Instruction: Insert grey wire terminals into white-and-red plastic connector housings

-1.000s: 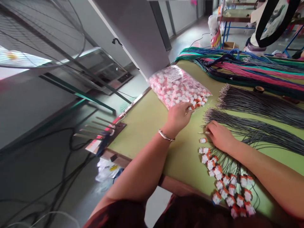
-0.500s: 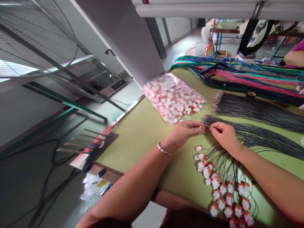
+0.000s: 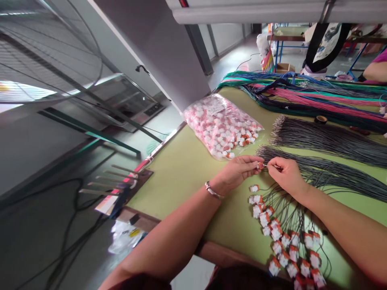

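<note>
Pinched between the fingertips of my left hand (image 3: 240, 170) is a small orange and white connector (image 3: 260, 165). My right hand (image 3: 284, 171) is closed on the end of a thin wire (image 3: 266, 165), whose metal tip points at the connector and seems to touch it; whether it is inside I cannot tell. Behind both hands lies a bundle of dark wires (image 3: 326, 171) with bare metal ends. Below my right hand, several connectors with wires attached (image 3: 276, 233) are spread toward the table's front edge.
A clear bag of connectors (image 3: 217, 125) lies behind my left hand. Another dark wire bundle (image 3: 326, 137), a tape roll (image 3: 320, 119) and coloured cables (image 3: 320, 102) stretch across the back of the green table (image 3: 169, 177). A pronged rack (image 3: 133, 181) sits at the left edge. A person's arm (image 3: 375, 72) shows far right.
My hands have come slightly closer, bringing the wire tip up to the connector. The connector has turned a little in my left fingers. The whole view has shifted slightly.
</note>
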The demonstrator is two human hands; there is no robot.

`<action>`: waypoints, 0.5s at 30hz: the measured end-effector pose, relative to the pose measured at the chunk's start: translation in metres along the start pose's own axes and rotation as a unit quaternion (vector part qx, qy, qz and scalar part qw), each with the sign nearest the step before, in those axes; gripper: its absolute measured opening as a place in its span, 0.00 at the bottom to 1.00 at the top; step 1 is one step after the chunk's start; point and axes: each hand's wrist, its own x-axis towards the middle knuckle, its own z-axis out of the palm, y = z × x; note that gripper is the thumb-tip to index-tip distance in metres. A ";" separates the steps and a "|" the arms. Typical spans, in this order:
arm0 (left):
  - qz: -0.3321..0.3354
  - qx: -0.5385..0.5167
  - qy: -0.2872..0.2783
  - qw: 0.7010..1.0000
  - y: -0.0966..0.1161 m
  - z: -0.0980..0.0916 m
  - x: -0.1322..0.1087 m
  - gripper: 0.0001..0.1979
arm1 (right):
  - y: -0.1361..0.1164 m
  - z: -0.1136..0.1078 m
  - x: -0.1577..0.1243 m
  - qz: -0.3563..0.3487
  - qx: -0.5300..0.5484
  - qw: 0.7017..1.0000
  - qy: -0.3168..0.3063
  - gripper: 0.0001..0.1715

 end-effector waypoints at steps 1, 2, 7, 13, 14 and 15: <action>0.000 0.000 -0.002 1.000 0.000 0.000 0.000 0.14 | 0.000 0.000 0.000 0.002 -0.003 1.000 -0.008 0.11; 0.000 0.002 -0.004 1.000 -0.001 -0.001 0.000 0.15 | 0.000 0.000 0.000 0.005 -0.007 1.000 -0.016 0.11; 0.044 0.081 0.006 0.996 -0.003 -0.002 0.003 0.14 | -0.004 -0.002 0.002 0.040 -0.001 0.998 -0.043 0.11; 0.288 0.350 0.005 0.891 0.000 0.010 -0.003 0.05 | -0.005 -0.006 0.009 0.126 0.140 0.977 -0.097 0.10; 0.315 0.378 -0.003 0.870 0.001 0.012 -0.004 0.05 | -0.005 -0.007 0.009 0.133 0.157 0.973 -0.108 0.10; 0.328 0.396 -0.012 0.858 0.000 0.014 -0.004 0.06 | -0.005 -0.007 0.010 0.138 0.168 0.969 -0.120 0.10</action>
